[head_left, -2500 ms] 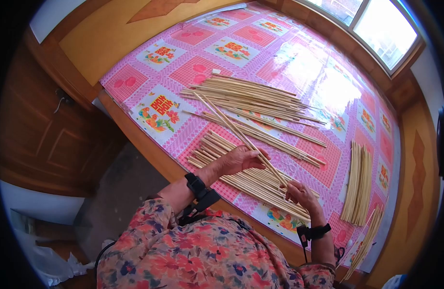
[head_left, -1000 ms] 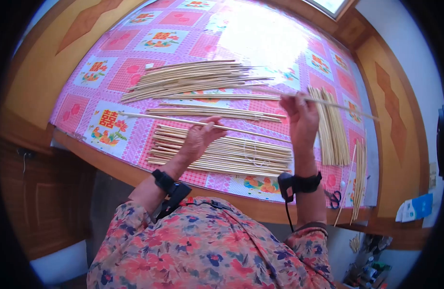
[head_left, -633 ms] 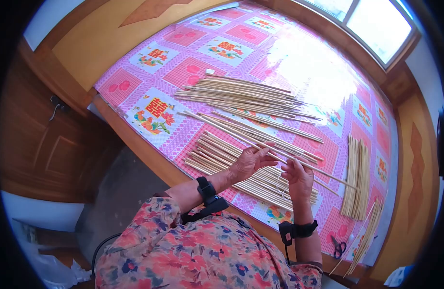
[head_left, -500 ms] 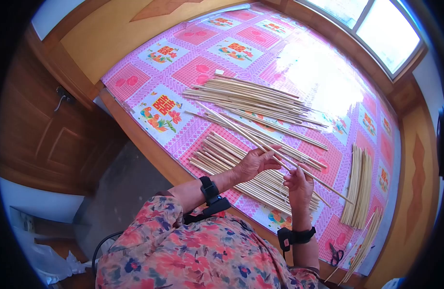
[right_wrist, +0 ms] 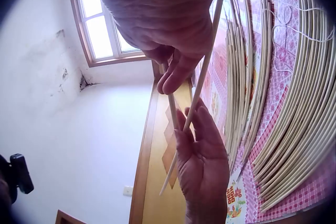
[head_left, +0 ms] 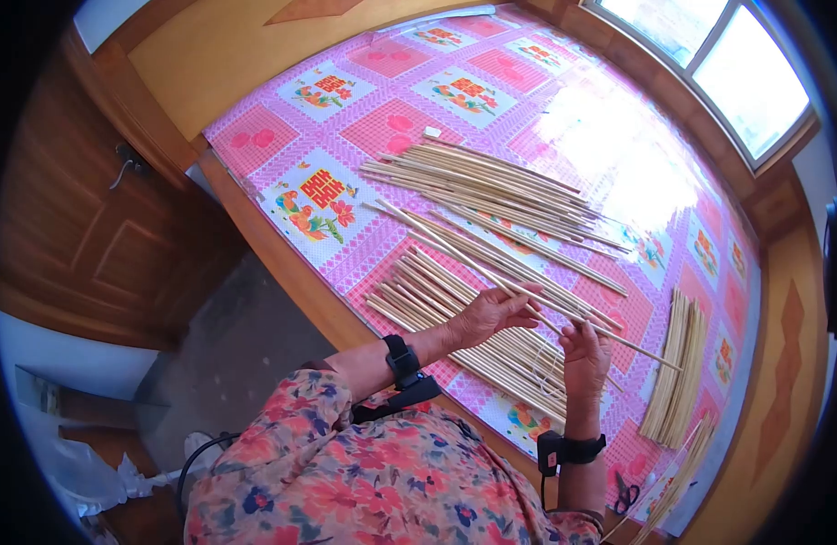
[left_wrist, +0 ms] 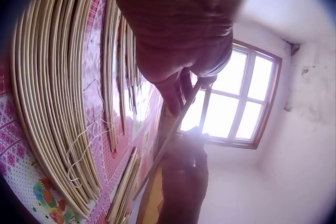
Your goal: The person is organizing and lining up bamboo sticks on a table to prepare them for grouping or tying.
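Two long thin wooden sticks are between my hands. My left hand (head_left: 493, 318) pinches between thumb and fingers where the sticks cross, as the right wrist view shows. My right hand (head_left: 584, 359), just to the right, pinches the end of the shorter-looking stick (right_wrist: 173, 108) with curled fingers. The other stick (right_wrist: 203, 71) passes beside that hand and runs on rightward over the table. Both are held slantwise above a row of similar sticks (head_left: 427, 289) laid side by side near the edge. A thin white string (head_left: 550, 368) lies looped over this row.
Behind lie a loose pile of sticks (head_left: 491, 186) and a few separate ones (head_left: 527, 259). To the right are a bundle (head_left: 668, 400), a smaller corner bundle (head_left: 677, 481) and scissors (head_left: 626, 493). A patterned pink sheet (head_left: 400, 127) covers the broad surface; a window stands beyond.
One second ago my hands were apart, the right raised with a stick. Since then they have come together and the sticks cross. Over the last half second they have barely moved.
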### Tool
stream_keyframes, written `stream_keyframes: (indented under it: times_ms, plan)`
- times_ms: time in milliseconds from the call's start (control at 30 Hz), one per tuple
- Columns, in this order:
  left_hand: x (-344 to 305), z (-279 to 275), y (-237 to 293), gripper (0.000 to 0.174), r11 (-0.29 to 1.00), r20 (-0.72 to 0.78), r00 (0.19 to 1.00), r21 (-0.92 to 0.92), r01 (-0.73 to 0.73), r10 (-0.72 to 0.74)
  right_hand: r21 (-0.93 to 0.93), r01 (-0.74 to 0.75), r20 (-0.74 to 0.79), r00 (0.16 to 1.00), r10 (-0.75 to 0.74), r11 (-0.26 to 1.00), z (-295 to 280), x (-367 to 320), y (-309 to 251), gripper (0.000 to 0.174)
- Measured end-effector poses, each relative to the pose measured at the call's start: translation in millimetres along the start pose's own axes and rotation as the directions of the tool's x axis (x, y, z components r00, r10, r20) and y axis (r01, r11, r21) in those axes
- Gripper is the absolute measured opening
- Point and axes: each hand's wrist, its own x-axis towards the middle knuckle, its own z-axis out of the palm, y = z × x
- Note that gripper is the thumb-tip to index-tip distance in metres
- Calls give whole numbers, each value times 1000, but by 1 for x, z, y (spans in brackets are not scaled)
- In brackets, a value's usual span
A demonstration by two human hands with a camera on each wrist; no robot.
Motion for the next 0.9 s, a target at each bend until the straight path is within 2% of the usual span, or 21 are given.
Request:
stream_keyframes:
  times_ms: [33, 67, 167, 267, 300, 333, 400, 433, 500, 533, 567, 600, 633, 667, 733, 800, 900]
  plan:
    - [0, 1, 0, 35, 1000, -1, 1000, -11, -10, 10, 13, -7, 67, 998, 6, 1000, -5, -1, 3, 16]
    - [0, 0, 1, 35, 1000, 0, 1000, -17, -6, 6, 10, -7, 61, 998, 6, 1000, -6, 0, 5, 16]
    - [-3, -4, 3, 33, 1000, -20, 1000, 21, -9, 10, 81, 120, 20, 992, -122, 989, -6, 5, -1, 16]
    - [-3, -17, 3, 29, 997, -49, 998, 66, -27, 31, -157, 442, 84, 897, -434, 883, -4, 21, -44, 17]
    - [-4, -18, 6, 27, 995, -90, 996, 96, -20, 28, -312, 528, 72, 842, -534, 790, -9, 30, -64, 17]
    - [-4, -19, 6, 27, 996, -86, 996, 92, -16, 24, -577, 589, 116, 745, -657, 566, -5, 33, -83, 17]
    - [-2, -21, 6, 26, 991, -109, 994, 135, -4, 19, -848, 527, 335, 627, -703, 67, 8, 35, -121, 17]
    - [0, -23, 3, 28, 989, -100, 995, 148, 8, 7, -852, 521, 333, 627, -704, 61, 29, 30, -132, 17]
    - [2, -12, 4, 29, 990, -102, 995, 137, 18, -4, -952, 307, 277, 854, -440, -4, 70, 19, -137, 19]
    - [4, -8, 5, 30, 991, -111, 994, 135, 22, -7, -850, 437, 520, 789, -328, -296, 64, 28, -128, 21]
    - [4, -6, 4, 33, 992, -78, 997, 129, -1, 11, -702, 520, 653, 742, -149, -487, 61, 32, -114, 27]
    - [4, -3, 4, 33, 992, -78, 997, 129, -2, 12, -742, 560, 612, 790, -32, -368, 65, 33, -96, 31]
    - [3, 1, 5, 34, 995, -81, 997, 98, -1, 9, -672, 646, 667, 741, 83, -363, 57, 34, -77, 32]
    - [3, 3, 5, 35, 998, -85, 996, 67, -1, 6, -657, 661, 676, 729, 105, -363, 50, 33, -55, 32]
    - [2, -3, 2, 37, 999, -81, 997, 50, -7, 11, -660, 709, 686, 703, 187, -249, 34, 34, -25, 29]
    - [-2, -5, 3, 38, 997, -123, 991, 61, 53, -46, -741, 642, 595, 764, 250, -198, 29, 29, -8, 29]
    - [-6, -8, -2, 39, 996, -123, 991, 71, 54, -45, -779, 602, 533, 783, 320, -175, 40, 25, -2, 27]
